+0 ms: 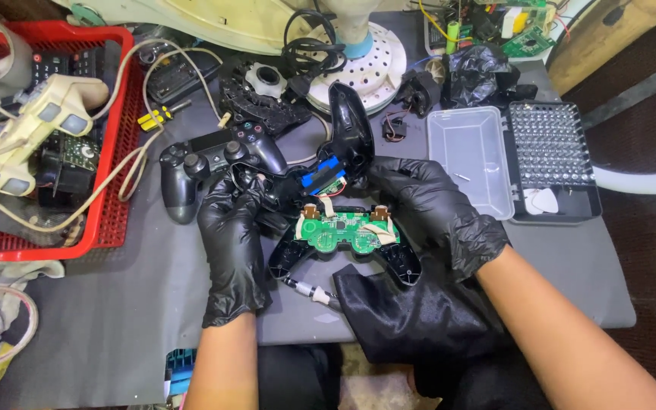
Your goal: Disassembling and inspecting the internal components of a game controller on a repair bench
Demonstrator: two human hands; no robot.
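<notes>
Where it lies: opened gamepad [343, 235] at bench [115, 319] centre, green board up
Hands: left hand [231, 243], right hand [438, 212], gloved, both gripping its black back shell [347, 133]
Edges: red basket [111, 220] at 9 o'clock, bit case [514, 159] at 2
Room: open bench at 7
Count: two gamepads, one intact gamepad [203, 163]

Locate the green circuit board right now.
Head view, centre: the green circuit board sits in the opened black controller, between the left hand and right hand.

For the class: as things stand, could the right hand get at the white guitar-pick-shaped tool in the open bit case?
Probably yes, once it lets go: the right hand grips the opened controller, and the white pick lies uncovered in the bit case just beside it.
</notes>
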